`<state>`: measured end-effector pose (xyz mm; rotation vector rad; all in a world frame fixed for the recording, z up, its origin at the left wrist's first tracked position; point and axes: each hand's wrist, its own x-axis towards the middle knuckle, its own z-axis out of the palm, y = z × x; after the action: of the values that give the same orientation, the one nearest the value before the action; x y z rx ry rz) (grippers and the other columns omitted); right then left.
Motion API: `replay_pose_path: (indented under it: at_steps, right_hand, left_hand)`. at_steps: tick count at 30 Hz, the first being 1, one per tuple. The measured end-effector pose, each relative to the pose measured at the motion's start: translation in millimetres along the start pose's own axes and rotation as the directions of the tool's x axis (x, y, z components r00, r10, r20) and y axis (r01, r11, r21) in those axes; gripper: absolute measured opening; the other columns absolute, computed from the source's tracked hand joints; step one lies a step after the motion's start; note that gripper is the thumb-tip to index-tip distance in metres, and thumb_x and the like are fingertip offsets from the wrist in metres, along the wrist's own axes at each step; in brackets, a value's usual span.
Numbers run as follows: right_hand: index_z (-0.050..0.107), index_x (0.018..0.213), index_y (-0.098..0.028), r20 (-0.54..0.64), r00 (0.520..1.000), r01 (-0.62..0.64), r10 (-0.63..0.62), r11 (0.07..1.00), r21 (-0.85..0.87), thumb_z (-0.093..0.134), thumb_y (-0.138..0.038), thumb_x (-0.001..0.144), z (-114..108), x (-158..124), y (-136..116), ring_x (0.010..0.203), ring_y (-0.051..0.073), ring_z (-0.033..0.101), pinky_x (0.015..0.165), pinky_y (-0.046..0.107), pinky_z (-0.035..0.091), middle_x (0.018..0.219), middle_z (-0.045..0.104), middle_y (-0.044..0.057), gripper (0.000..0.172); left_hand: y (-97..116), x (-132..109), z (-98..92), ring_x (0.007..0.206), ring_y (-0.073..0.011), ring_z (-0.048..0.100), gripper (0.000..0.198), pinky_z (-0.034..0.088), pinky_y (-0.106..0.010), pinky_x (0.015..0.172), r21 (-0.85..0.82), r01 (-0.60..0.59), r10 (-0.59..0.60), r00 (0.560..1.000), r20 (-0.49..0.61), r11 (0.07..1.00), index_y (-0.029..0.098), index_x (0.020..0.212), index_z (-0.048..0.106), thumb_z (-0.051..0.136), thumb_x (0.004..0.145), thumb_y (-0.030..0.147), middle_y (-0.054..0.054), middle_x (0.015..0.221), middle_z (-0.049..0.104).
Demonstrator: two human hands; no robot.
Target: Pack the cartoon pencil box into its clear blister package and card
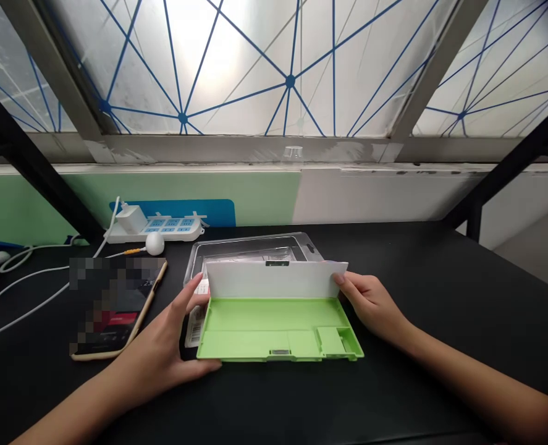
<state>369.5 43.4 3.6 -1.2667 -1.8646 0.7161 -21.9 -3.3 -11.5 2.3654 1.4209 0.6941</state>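
A green pencil case [264, 318] with a white lid [274, 280] stands opened in front of me, its lid tilted up at the back. Its tray holds nothing loose; a small square compartment sits at the right front. My left hand [172, 337] grips the left end, thumb under the front edge and fingers behind the lid's side. The lid's right end is pinched between the thumb and fingers of my right hand [369, 303]. Behind the case lies a clear plastic package [250, 245], partly covered by it, with a printed label at its left.
A tablet or large phone [116, 315] in a tan case lies at the left on the black table [440, 296]. Beyond it are a white power strip [176, 228], a plugged-in charger [131, 218], cables and a white ball-shaped object [154, 243]. Black frame bars slant at both sides.
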Motion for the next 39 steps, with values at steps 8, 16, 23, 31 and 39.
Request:
replay_pose_path:
  at_steps: [8,16,23,31,39]
  right_hand:
    - [0.052,0.06,-0.023,-0.008,0.998,0.062,-0.062,0.997,-0.036,0.039,-0.064,0.1,-7.7,-6.6,5.7,0.055,0.018,0.046,0.052,0.031,0.04,0.06,0.049,0.001,0.058]
    - [0.054,0.146,-0.035,0.288,0.934,0.244,-0.209,0.966,-0.09,0.037,-0.088,0.083,-24.1,-24.6,14.7,0.131,0.04,0.056,0.104,0.054,0.05,0.146,0.057,0.012,0.084]
    - [0.059,0.138,-0.034,0.242,0.948,0.252,-0.205,0.95,-0.182,0.08,-0.049,0.08,-17.2,-24.4,11.6,0.127,0.034,0.06,0.105,0.048,0.052,0.134,0.064,0.011,0.063]
    - [0.072,0.098,-0.024,0.244,0.967,0.104,-0.075,0.989,-0.109,0.051,-0.057,0.098,-8.7,-12.3,4.5,0.093,0.025,0.064,0.084,0.037,0.053,0.105,0.06,0.007,0.039]
    - [0.068,0.095,-0.025,0.253,0.965,0.015,0.068,0.95,-0.311,0.033,-0.06,0.103,-3.6,-11.7,0.6,0.094,0.027,0.058,0.095,0.048,0.042,0.099,0.058,0.006,0.05]
  left_hand:
    - [7.6,4.7,-3.6,0.126,-0.0337,0.061,0.108,0.052,-0.049,0.102,-0.03,-0.036,0.036,0.999,0.009,0.999,0.032,0.16,0.01,0.08,0.078,0.039,-0.013,0.135,0.063]
    - [18.6,12.1,-8.0,0.104,-0.0284,0.067,0.047,0.056,-0.04,0.088,-0.063,-0.014,0.013,1.0,-0.022,0.998,0.022,0.126,0.055,0.065,0.088,0.048,-0.011,0.118,0.067]
    - [10.3,12.8,-7.9,0.102,-0.027,0.068,0.058,0.054,-0.036,0.086,-0.105,0.0,-0.003,1.0,-0.022,0.995,0.023,0.122,0.062,0.037,0.098,0.069,-0.009,0.116,0.07]
    - [21.0,20.7,-10.5,0.109,-0.0272,0.061,0.045,0.048,-0.039,0.096,-0.023,-0.064,0.066,0.995,0.081,0.998,0.023,0.127,0.064,0.04,0.104,0.053,-0.009,0.121,0.068]
    - [24.5,24.3,-10.4,0.125,-0.0279,0.052,0.041,0.041,-0.045,0.109,-0.016,-0.005,0.007,0.989,0.15,1.0,0.025,0.122,0.066,0.036,0.106,0.048,-0.008,0.137,0.06]
